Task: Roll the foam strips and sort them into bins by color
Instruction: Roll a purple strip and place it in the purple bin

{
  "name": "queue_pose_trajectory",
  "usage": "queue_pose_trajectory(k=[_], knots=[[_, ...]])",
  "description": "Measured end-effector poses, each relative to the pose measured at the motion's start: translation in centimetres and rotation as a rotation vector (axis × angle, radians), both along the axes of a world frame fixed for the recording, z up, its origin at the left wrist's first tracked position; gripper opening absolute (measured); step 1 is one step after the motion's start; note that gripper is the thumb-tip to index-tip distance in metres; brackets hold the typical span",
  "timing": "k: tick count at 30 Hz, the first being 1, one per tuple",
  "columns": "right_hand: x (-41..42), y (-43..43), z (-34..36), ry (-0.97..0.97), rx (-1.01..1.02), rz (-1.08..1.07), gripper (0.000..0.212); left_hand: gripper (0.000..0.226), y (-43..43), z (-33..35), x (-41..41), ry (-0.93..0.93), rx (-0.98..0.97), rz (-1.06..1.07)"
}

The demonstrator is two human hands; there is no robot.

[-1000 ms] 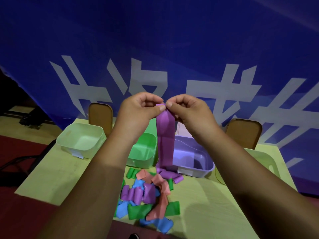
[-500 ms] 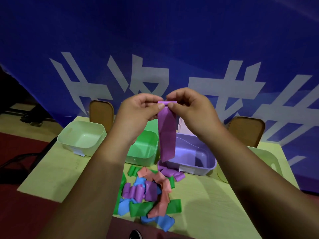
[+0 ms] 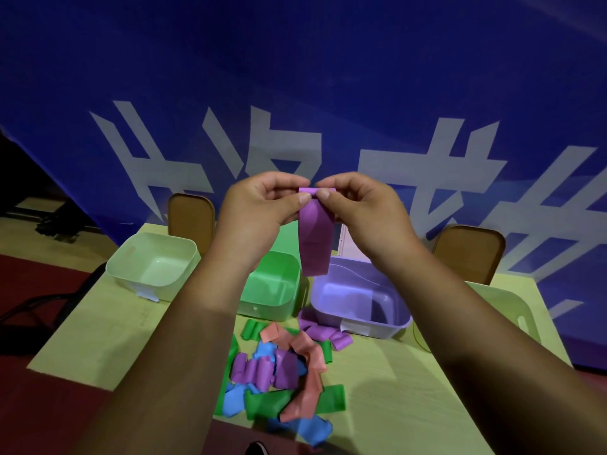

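Purple foam strip pinched at its rolled top edge by the fingers of left hand and right hand, above the purple bin. Its tail reached the strip pile on the bench a second ago; it now hangs clear. White characters on the banner are cropped and unreadable.

A yellow-green table bears four bins and loose foam strips.

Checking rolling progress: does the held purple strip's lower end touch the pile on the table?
No, the purple strip, pinched at its top by the left hand and right hand, hangs free, its end clear of the pile.
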State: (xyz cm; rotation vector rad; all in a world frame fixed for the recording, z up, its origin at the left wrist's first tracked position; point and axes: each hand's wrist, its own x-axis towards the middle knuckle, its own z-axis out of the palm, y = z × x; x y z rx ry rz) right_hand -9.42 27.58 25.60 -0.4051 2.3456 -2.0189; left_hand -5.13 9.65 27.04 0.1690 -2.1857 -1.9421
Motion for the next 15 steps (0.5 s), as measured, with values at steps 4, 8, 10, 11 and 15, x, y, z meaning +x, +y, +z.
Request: queue_pose_trajectory(k=[4, 8, 10, 11, 15], knots=[[-0.4, 0.0, 0.2, 0.002, -0.019, -0.002, 0.010, 0.023, 0.0, 0.1, -0.6, -0.006, 0.032, -0.014], [-0.9, 0.2, 0.3, -0.004, -0.021, -0.023, 0.010, 0.024, 0.3, -0.1, -1.1, -0.005, 0.046, -0.015], [-1.2, 0.3, 0.3, -0.004, -0.016, -0.033, 0.011, 0.025, 0.5, -0.2, -1.3, -0.001, 0.045, -0.004], [-1.3, 0.3, 0.3, -0.002, -0.015, -0.037, 0.011, 0.025, 0.6, -0.2, -1.4, 0.003, 0.033, 0.003], [-1.3, 0.3, 0.4, 0.005, -0.018, -0.055, 0.011, 0.024, 1.1, -0.5, -2.2, 0.027, 0.002, 0.042]])
